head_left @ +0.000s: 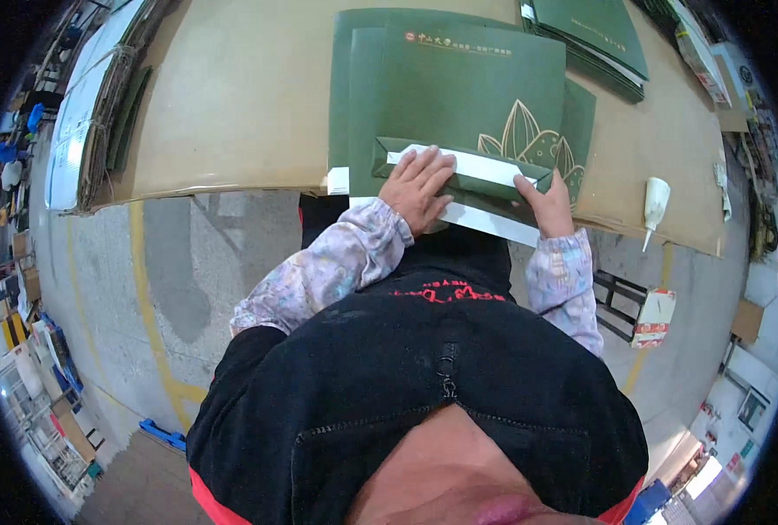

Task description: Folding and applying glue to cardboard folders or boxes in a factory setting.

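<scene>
A green paper bag (pixel 476 92) with a gold leaf outline lies flat on the table in front of me, on top of other green sheets or bags. Its near end is folded into a flap with a white strip (pixel 485 166) along it. My left hand (pixel 418 188) lies on the left part of this strip, fingers stretched out and pressing down. At the flap's right end, my right hand (pixel 551 199) grips the corner between thumb and fingers. The fingertips' underside is hidden.
More green bags (pixel 594 39) are stacked at the far right of the brown-covered table (pixel 240 96). A white squeeze bottle with a thin nozzle (pixel 656 206) lies near the front right edge. Tied bundles (pixel 96 105) stand at the left. Below the table's right side is a dark-framed stool (pixel 616 306).
</scene>
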`<state>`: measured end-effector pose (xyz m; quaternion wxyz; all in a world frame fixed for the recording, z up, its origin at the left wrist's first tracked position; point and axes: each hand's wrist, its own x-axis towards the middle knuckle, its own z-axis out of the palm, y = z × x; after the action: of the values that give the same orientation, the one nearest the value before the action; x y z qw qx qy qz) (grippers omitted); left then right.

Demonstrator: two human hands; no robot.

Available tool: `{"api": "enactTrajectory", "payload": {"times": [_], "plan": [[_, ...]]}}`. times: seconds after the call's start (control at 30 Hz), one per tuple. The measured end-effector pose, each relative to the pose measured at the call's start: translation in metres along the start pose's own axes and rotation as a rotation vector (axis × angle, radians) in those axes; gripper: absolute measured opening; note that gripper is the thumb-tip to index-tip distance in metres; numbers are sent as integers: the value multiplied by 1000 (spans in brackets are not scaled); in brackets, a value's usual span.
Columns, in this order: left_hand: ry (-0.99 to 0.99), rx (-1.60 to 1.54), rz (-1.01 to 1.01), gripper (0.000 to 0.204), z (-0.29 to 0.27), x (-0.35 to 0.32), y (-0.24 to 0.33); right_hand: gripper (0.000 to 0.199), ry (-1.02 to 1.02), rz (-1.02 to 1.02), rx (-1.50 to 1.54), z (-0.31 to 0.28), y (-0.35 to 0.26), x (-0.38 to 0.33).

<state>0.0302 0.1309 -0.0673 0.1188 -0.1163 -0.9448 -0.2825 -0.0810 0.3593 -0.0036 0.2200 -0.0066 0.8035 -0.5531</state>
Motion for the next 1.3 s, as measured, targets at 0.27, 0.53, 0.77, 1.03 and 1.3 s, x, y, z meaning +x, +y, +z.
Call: {"api": "enactTrajectory", "payload": {"times": [0.27,0.53,0.77,1.03,1.3], "plan": [[119,-54,-6,49,-22,-6,4,35,55,-195,367,15,1,12],[1104,-407,-534,39,-124,-62,-84,45,-105,-193,426,61,-93,46],[1835,-1586,-868,65,-233,-161,-254,34,-331,-173,358,155,-116,65],[1921,-1934,-297,124,-301,-195,-317,27,-459,-143,352,263,-141,75],[2051,-1814,-363,111,-309,-178,-322,29,-419,-117,258,307,-153,75]]}}
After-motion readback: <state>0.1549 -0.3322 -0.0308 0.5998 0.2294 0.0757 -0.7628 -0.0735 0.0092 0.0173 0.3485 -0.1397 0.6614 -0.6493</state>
